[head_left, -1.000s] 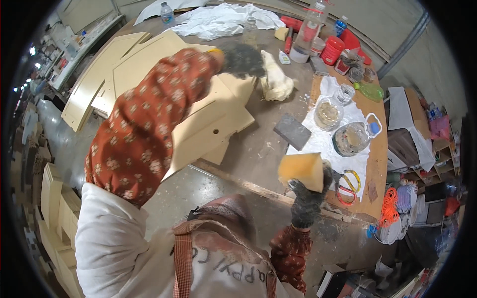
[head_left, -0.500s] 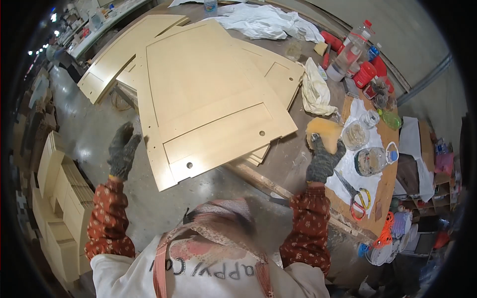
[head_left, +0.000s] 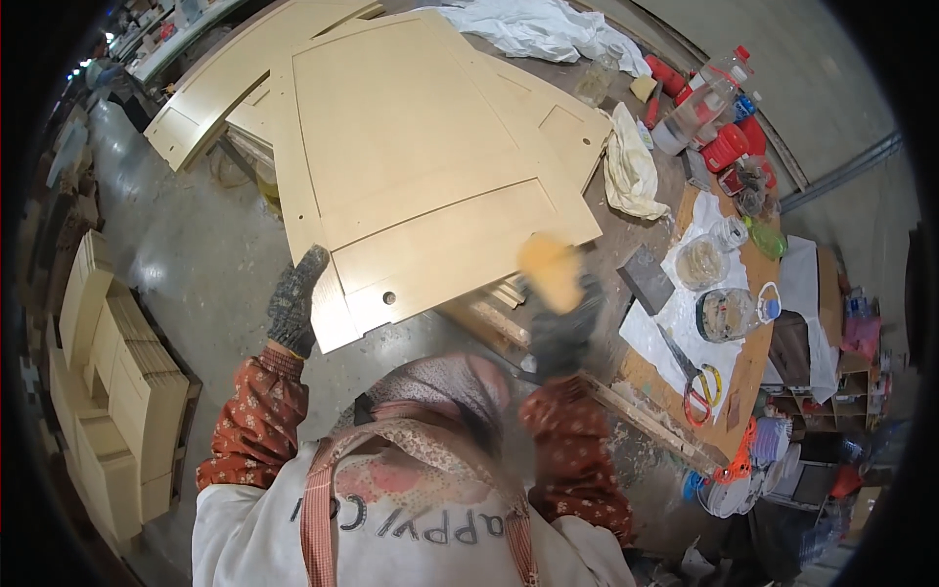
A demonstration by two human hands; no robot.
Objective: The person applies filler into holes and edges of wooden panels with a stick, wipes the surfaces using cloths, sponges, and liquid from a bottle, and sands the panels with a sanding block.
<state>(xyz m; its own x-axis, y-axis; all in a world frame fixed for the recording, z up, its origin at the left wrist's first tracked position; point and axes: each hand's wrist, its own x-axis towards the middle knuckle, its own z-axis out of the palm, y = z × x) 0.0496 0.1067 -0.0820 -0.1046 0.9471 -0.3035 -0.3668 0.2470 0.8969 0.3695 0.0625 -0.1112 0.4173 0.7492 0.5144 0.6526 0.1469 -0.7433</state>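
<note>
My left hand [head_left: 296,301], in a dark grey knit glove, is closed at the lower left edge of a large cream fan-shaped door panel [head_left: 411,147]. Its fingers reach the panel's edge; part of them is hidden. The panel has a routed border and a small round hole near its lower corner. My right hand [head_left: 565,328], also gloved and smeared by motion, grips a yellow sponge [head_left: 551,272] near the panel's lower right corner. More cream panels [head_left: 558,127] lie beneath the large one.
On the bench at right are a dark grey block [head_left: 646,279], scissors [head_left: 693,377], a clear jug [head_left: 729,315], a cream cloth [head_left: 631,166] and several bottles [head_left: 699,108]. White cloth [head_left: 548,34] lies at the back. Stacked cream parts [head_left: 117,391] stand at left.
My right hand has carried the sponge left toward the panel, uncovering the grey block. My left hand has come right and down to the panel's edge.
</note>
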